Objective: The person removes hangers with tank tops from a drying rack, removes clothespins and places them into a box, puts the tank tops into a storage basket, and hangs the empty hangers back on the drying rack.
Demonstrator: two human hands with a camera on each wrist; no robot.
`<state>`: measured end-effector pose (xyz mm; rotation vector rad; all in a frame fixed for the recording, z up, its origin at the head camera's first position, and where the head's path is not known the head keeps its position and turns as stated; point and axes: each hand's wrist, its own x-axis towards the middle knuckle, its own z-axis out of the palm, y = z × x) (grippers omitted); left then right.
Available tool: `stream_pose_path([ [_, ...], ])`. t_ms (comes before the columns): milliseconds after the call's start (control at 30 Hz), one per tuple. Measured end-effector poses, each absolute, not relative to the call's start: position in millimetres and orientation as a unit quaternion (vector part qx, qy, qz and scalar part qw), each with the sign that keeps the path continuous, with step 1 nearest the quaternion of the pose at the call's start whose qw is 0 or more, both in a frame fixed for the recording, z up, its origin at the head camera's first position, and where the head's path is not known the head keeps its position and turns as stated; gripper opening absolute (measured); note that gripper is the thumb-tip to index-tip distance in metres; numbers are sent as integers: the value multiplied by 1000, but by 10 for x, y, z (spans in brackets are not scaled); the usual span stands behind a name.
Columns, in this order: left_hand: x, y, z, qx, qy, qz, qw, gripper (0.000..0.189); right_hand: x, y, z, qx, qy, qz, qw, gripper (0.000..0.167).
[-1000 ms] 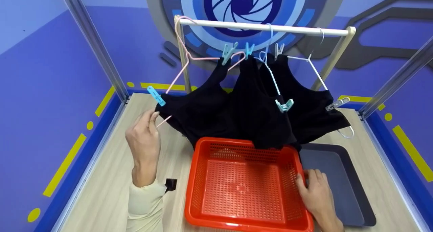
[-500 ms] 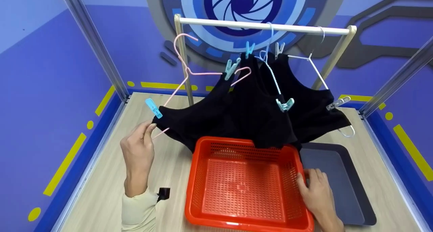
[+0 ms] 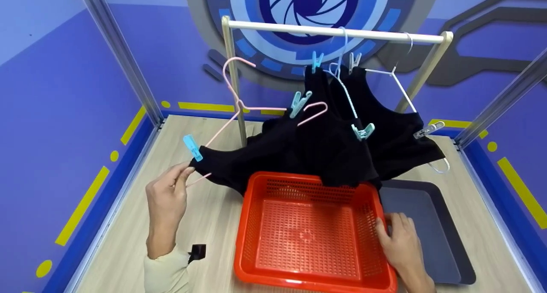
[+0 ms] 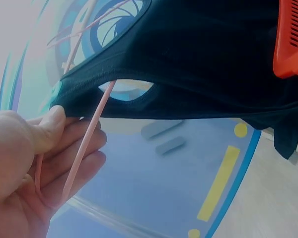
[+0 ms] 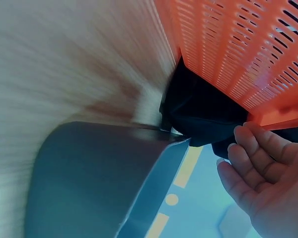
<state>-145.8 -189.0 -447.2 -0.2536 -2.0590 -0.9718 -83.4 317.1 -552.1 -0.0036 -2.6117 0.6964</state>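
In the head view, my left hand [image 3: 167, 194] pinches the lower strap corner of a black tank top [image 3: 239, 169], just below a blue clothespin [image 3: 193, 147]. This top is on a pink hanger [image 3: 223, 128], whose hook stands free below the rod. A teal clothespin [image 3: 300, 104] grips its other strap. In the left wrist view, the thumb presses the black cloth [image 4: 188, 59], and the hanger's bent end lies across the fingers. My right hand [image 3: 401, 241] holds the right rim of a red basket [image 3: 239, 241], thumb over the rim and fingers outside.
A wooden rack [image 3: 295, 27] stands behind, with two more black tops on a blue hanger [image 3: 348, 97] and a white hanger [image 3: 404, 92], clipped with clothespins. A dark grey tray [image 3: 446, 237] lies right of the basket. Purple walls [image 3: 55, 135] enclose the tabletop.
The pink hanger's hook has come off the rod. My left hand has moved down and left, lowering the hanger and its black tank top. The right hand stays at the basket rim.
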Motion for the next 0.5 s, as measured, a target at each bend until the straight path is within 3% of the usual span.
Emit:
stream_pose_path([
  [500, -1348, -2032, -4645, -136, -826, -402, 371, 15, -838, 3164, -5535, -3, -942, 251, 224, 13],
])
